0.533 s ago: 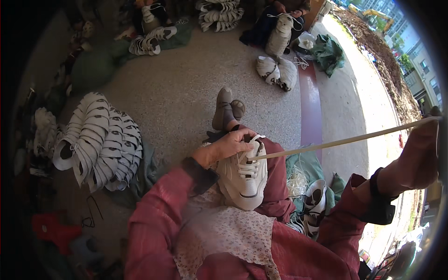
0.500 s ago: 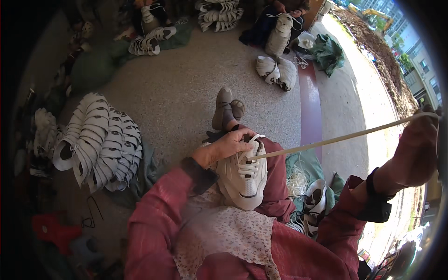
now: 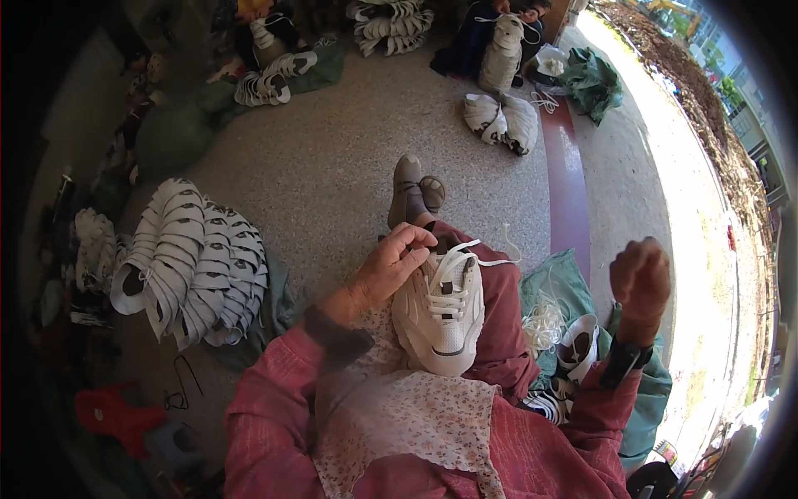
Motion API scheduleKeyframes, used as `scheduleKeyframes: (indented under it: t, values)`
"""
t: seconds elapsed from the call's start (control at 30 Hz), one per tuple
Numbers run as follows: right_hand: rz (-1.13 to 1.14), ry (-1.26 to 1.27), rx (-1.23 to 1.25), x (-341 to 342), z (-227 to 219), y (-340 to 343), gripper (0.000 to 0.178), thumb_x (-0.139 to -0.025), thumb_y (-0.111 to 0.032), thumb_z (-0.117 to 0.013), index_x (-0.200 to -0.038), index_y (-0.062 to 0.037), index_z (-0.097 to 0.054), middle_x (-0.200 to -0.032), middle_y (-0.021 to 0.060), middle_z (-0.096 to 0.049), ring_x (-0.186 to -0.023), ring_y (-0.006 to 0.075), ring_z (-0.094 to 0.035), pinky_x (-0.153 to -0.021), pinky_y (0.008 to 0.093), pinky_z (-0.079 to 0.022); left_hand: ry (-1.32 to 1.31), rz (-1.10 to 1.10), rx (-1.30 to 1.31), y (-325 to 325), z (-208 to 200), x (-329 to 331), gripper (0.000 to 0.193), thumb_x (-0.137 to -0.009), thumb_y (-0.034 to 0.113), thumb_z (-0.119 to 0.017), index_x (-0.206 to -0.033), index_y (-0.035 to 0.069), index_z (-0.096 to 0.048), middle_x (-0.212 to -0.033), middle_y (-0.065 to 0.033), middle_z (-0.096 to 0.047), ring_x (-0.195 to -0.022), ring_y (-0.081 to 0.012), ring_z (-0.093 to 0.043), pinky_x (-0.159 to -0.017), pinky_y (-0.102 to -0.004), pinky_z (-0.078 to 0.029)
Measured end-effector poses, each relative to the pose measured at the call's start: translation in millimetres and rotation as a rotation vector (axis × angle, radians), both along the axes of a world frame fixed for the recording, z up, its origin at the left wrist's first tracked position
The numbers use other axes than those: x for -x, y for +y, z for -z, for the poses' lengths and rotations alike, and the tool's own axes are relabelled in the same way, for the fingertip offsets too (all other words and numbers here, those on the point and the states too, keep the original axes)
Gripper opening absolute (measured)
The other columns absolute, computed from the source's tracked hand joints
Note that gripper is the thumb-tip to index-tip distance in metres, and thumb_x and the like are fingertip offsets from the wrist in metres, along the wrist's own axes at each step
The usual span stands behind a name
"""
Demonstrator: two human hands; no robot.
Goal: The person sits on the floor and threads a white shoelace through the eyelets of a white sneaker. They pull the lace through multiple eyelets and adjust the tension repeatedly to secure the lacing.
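Sneaker [image 3: 440, 324]: on the lap [image 3: 416, 416], toe toward the body, as half a second ago.
Lace [image 3: 490, 262]: then taut to the right hand [image 3: 640, 283]; now slack, looping past the sneaker's right side.
Right grip: drawn inward, fingers curled; contents hidden, hold cannot be told.
Left hand [image 3: 386, 270]: shifted off the lacing to the sneaker's upper left edge; fingers bent, grasp uncertain.
Edges: stacked uppers [image 3: 199, 266] at left; maroon strip [image 3: 567, 183] bordering the floor [image 3: 332, 158] at right.
Room: floor extending ahead; open air between right hand and sneaker.
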State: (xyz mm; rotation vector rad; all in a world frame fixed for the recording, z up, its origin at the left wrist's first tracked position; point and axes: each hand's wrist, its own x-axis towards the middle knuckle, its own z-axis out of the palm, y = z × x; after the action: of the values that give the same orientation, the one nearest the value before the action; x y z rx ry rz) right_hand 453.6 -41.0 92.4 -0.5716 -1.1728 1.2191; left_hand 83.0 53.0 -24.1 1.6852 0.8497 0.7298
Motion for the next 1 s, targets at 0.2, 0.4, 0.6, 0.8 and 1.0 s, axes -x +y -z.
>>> scheduleKeyframes:
  t: [0.2,0.4,0.6,0.8,1.0]
  values:
    - [0.283,-1.074,-0.061,92.3,56.0,27.6,0.021,-0.091,-0.008,-0.066,-0.112,-0.0048,-0.069,-0.109,0.0101,-0.067,-0.078,0.0242,-0.069,-0.066,0.0327,-0.052,0.350,-0.037,-0.232,14.1,-11.1,-25.7,0.024,-0.094,0.028,-0.069,-0.102,0.005,-0.066,-0.106,-0.0066,-0.059,-0.097,-0.0204,-0.060,-0.085,-0.0332,-0.049]
    - [0.321,-1.419,-0.166,139.1,96.7,34.0,0.020,-0.080,-0.006,-0.062,-0.099,-0.0034,-0.068,-0.113,0.0126,-0.067,-0.097,0.0331,-0.068,-0.080,0.0455,-0.054,0.472,0.003,-0.438,20.8,1.2,-51.0,0.024,-0.084,0.031,-0.074,-0.087,0.008,-0.067,-0.100,-0.0067,-0.064,-0.101,-0.0279,-0.062,-0.090,-0.0444,-0.044]
    - [0.348,-1.366,-0.202,135.4,107.6,37.0,0.022,-0.080,-0.007,-0.065,-0.102,-0.0057,-0.068,-0.104,0.0108,-0.065,-0.092,0.0322,-0.067,-0.076,0.0446,-0.053,0.295,-0.041,-0.214,23.5,15.0,-51.5,0.018,-0.092,0.026,-0.066,-0.092,0.008,-0.066,-0.099,-0.0054,-0.066,-0.099,-0.0226,-0.063,-0.090,-0.0401,-0.045]
    - [0.272,-1.260,-0.239,143.5,97.0,34.8,0.034,-0.077,-0.007,-0.068,-0.111,-0.0081,-0.069,-0.109,0.0108,-0.065,-0.094,0.0326,-0.068,-0.076,0.0441,-0.054,-0.245,0.071,0.322,7.4,-16.2,-32.6,0.029,-0.109,0.031,-0.046,-0.113,0.004,-0.055,-0.099,-0.0015,-0.065,-0.092,-0.0116,-0.061,-0.087,-0.0303,-0.048]
    - [0.265,-1.420,-0.192,156.0,106.8,44.8,0.030,-0.080,-0.007,-0.066,-0.110,-0.0101,-0.067,-0.100,0.0092,-0.060,-0.097,0.0302,-0.065,-0.078,0.0440,-0.053,-0.524,0.095,0.549,-7.8,-42.0,-1.7,0.027,-0.108,0.029,-0.048,-0.117,0.004,-0.053,-0.096,-0.0065,-0.065,-0.089,-0.0148,-0.063,-0.088,-0.0305,-0.048]
